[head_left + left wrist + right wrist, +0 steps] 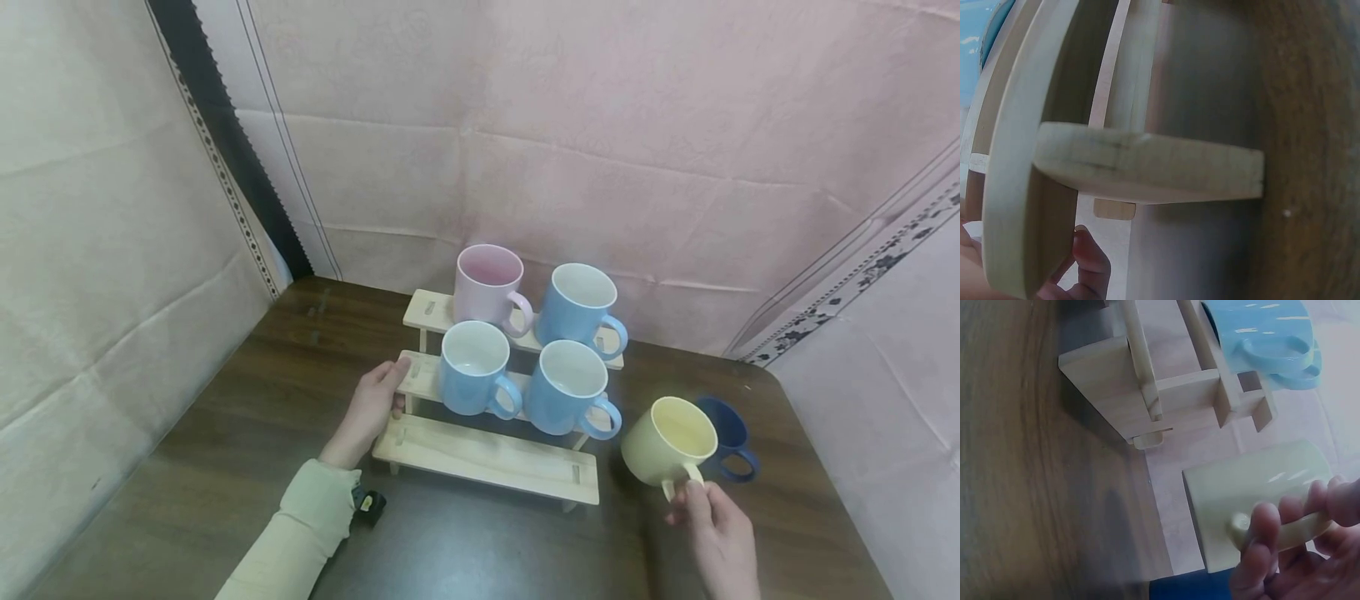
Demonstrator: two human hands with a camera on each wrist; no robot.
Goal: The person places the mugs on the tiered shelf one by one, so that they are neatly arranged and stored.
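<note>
My right hand pinches the handle of a pale yellow mug, which is tilted beside the right end of a three-step wooden rack. In the right wrist view, fingers curl round that handle. My left hand grips the left end of the rack's middle step, thumb on top; the left wrist view shows curled fingers under a board. On the middle step stand two light blue mugs, one left and one right. The top step holds a pink mug and another light blue mug.
A dark blue mug stands on the brown wooden table, partly hidden behind the yellow one. Pale cloth hangs along the back and both sides, close behind the rack. Nothing stands on the rack's lowest step.
</note>
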